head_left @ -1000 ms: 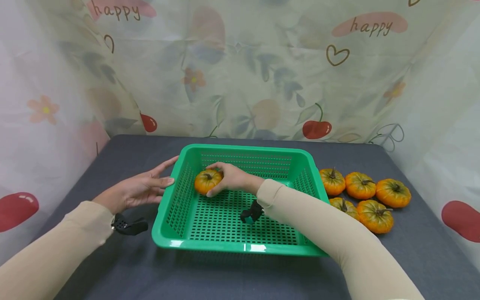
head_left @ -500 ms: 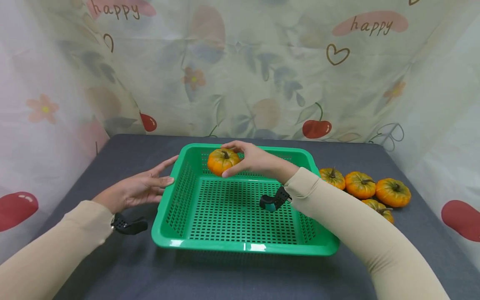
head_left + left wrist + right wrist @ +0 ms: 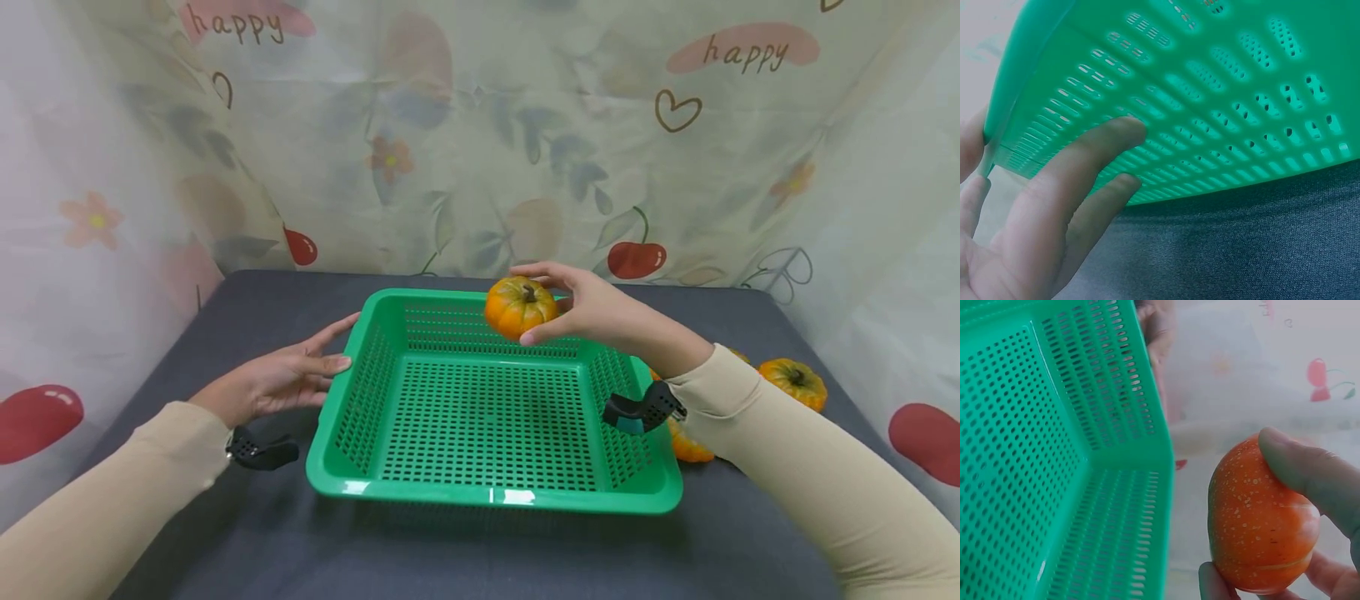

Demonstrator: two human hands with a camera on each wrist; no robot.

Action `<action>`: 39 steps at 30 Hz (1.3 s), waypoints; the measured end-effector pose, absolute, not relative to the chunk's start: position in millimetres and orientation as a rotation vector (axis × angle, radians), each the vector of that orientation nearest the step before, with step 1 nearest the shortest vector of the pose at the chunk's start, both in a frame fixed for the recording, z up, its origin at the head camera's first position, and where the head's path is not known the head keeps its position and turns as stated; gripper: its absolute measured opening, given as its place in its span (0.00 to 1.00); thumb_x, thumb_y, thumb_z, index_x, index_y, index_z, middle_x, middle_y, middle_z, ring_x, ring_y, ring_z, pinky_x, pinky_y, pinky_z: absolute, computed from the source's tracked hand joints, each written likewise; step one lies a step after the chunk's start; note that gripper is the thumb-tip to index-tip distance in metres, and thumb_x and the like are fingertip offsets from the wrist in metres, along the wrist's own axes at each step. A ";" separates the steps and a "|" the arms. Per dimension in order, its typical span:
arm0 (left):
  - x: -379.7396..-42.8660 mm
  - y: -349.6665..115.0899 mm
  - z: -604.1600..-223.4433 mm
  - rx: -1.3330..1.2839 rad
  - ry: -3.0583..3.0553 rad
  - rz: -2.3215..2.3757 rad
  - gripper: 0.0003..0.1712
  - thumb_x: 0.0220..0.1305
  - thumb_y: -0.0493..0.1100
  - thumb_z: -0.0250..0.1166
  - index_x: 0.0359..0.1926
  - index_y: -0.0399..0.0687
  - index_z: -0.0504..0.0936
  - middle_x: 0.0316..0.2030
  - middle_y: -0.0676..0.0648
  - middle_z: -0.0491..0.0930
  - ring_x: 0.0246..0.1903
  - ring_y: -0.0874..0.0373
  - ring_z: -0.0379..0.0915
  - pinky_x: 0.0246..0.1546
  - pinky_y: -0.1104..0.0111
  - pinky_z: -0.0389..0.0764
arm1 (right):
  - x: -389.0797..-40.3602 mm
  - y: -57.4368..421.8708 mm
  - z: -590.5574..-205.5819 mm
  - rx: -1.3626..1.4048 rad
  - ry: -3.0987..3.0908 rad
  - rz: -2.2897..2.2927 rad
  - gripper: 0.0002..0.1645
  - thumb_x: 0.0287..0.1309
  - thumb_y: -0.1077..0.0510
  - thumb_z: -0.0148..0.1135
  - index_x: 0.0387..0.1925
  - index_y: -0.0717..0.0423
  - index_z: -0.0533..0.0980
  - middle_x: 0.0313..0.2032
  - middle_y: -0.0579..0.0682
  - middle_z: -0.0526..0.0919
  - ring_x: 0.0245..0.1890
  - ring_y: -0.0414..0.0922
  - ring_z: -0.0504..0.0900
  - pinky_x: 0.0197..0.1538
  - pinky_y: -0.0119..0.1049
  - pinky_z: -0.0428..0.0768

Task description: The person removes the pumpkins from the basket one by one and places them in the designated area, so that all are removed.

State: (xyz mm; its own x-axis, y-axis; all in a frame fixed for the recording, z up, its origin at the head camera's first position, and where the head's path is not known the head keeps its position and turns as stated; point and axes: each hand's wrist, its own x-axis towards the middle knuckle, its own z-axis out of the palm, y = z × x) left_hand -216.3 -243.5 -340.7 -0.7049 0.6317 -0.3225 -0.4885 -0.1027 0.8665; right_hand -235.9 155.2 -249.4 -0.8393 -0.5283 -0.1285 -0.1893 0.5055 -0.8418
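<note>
My right hand [image 3: 600, 310] holds a small orange pumpkin [image 3: 520, 308] above the back rim of a green perforated plastic basket [image 3: 420, 493]. Thumb and fingers grip the pumpkin [image 3: 1260, 519] from its sides in the right wrist view, where it hangs apart from the basket wall [image 3: 1119, 537]. At the basket's left side, my left hand [image 3: 281, 379] rests against the rim with its fingers spread. Its fingers [image 3: 1069, 169] lie loosely extended along the outer wall [image 3: 1210, 81] in the left wrist view. No pumpkin shows inside the basket.
More pumpkins lie right of the basket, one at the far right [image 3: 795, 382] and one beside the right rim [image 3: 692, 446]; my right forearm covers part of the group. Dark grey cloth [image 3: 480, 554] covers the table. A patterned curtain [image 3: 480, 167] hangs behind it.
My right hand has lifted the pumpkin from the basket's left part and carried it rightward over the back rim. My left hand and the basket have stayed in place.
</note>
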 end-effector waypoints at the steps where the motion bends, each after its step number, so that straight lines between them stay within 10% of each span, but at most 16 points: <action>1: -216.3 -243.5 -340.9 0.164 1.411 1.890 0.47 0.74 0.35 0.50 0.76 0.75 0.33 0.58 0.44 0.75 0.48 0.50 0.82 0.50 0.53 0.83 | -233.2 160.0 -247.4 -0.590 2.394 -1.261 0.48 0.49 0.57 0.76 0.70 0.41 0.62 0.66 0.52 0.64 0.58 0.55 0.75 0.52 0.42 0.82; 14: -216.4 -244.3 -342.1 0.169 1.387 1.901 0.46 0.74 0.35 0.49 0.76 0.75 0.32 0.59 0.44 0.74 0.49 0.50 0.82 0.50 0.54 0.83 | -197.9 223.5 -217.5 -0.589 2.542 -1.305 0.48 0.53 0.59 0.72 0.72 0.47 0.58 0.70 0.49 0.57 0.62 0.56 0.71 0.45 0.31 0.84; 22: -215.6 -243.3 -342.1 0.164 1.372 1.914 0.45 0.75 0.34 0.47 0.75 0.76 0.34 0.59 0.44 0.74 0.48 0.49 0.82 0.49 0.53 0.83 | -177.9 264.3 -213.0 -0.448 2.719 -1.247 0.47 0.54 0.58 0.72 0.70 0.29 0.59 0.70 0.41 0.58 0.68 0.57 0.63 0.51 0.23 0.78; 39: -216.2 -243.1 -343.1 0.181 1.380 1.906 0.45 0.75 0.35 0.48 0.75 0.75 0.32 0.59 0.44 0.74 0.48 0.50 0.82 0.49 0.54 0.83 | -157.6 355.2 -267.5 -0.358 2.885 -1.332 0.50 0.58 0.69 0.64 0.74 0.38 0.52 0.69 0.47 0.55 0.46 0.20 0.73 0.39 0.22 0.82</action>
